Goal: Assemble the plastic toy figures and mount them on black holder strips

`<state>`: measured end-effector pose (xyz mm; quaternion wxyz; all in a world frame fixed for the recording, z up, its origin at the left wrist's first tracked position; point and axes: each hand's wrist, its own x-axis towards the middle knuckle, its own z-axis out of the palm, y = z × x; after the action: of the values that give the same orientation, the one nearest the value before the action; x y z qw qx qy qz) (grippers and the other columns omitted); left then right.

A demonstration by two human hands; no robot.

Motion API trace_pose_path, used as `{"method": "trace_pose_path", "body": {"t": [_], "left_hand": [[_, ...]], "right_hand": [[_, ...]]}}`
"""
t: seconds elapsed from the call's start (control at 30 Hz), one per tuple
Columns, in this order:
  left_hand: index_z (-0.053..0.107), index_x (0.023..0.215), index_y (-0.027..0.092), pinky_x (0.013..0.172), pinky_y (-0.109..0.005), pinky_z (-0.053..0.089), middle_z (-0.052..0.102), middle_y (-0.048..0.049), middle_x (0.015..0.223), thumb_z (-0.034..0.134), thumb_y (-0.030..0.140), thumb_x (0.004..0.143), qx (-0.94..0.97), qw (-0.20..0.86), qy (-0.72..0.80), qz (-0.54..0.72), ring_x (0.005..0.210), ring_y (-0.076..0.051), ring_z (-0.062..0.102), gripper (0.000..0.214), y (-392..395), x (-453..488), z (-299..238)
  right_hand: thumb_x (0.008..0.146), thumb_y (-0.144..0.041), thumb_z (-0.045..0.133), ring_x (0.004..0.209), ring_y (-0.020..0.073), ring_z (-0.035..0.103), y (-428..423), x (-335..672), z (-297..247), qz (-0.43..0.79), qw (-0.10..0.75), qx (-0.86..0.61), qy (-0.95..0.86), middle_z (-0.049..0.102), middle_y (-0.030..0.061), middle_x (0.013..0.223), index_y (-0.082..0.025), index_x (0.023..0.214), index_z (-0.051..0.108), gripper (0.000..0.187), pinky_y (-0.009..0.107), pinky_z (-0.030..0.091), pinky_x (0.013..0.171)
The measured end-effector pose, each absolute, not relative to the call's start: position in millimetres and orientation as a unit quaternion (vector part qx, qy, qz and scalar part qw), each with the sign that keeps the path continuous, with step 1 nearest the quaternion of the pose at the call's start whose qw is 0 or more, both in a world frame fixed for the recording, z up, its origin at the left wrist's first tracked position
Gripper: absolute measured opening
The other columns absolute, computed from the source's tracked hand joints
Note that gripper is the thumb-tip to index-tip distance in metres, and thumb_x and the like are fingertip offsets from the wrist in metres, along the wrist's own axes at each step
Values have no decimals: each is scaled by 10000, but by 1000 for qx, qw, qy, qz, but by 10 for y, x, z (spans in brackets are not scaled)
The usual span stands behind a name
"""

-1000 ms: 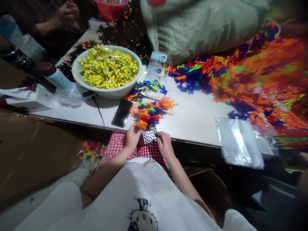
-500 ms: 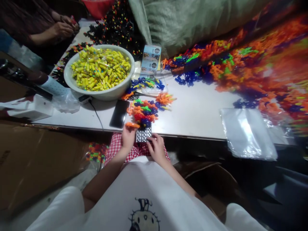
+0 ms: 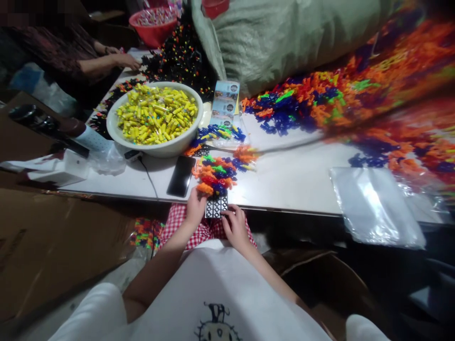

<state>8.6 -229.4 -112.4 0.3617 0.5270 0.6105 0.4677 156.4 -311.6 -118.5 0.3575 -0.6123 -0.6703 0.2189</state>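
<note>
My left hand (image 3: 196, 210) and my right hand (image 3: 232, 226) both grip a small black-and-white patterned packet (image 3: 215, 207) at the near edge of the white table (image 3: 295, 180). The left fingers close on its left side, right under an orange plastic piece (image 3: 205, 188). The right fingers pinch its lower right corner. Just beyond the packet lies a small heap of orange, blue and green plastic pieces (image 3: 218, 169).
A black phone (image 3: 181, 175) lies left of the heap. Behind it stands a white basin of yellow pieces (image 3: 155, 116). A big pile of coloured pieces (image 3: 355, 90) and a grey sack (image 3: 284, 38) fill the right. Clear bags (image 3: 375, 206) lie near right. Another person's hands (image 3: 121, 60) work far left.
The camera view shifted a little. My left hand stays at the packet with the orange piece by its fingers. The other person's hand has reached onto the table.
</note>
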Motion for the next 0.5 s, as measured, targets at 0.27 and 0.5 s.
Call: {"method": "trace_pose_path", "body": {"t": [0.27,0.5], "left_hand": [[568,829,185,896,-417,367,608,-40,855,688,223,668,537,257,699,397,893,-216,559,205,-2331,163,-1077],[624,758,191,869,-421,293,637,-53,813,630,261,748,599,192,702,335,914,-242,533,71,-2322,174,-1077]], "right_hand": [[834,-193,467,1049,233,472,-3117,1562,-1194,217,360,-611,-671,481,104,1125,-213,965,593,183,425,422,900],[817,-178,471,1060,232,480,-3108,1548,-1216,202,358,-611,-677,483,105,1128,-213,960,598,194,423,433,900]]}}
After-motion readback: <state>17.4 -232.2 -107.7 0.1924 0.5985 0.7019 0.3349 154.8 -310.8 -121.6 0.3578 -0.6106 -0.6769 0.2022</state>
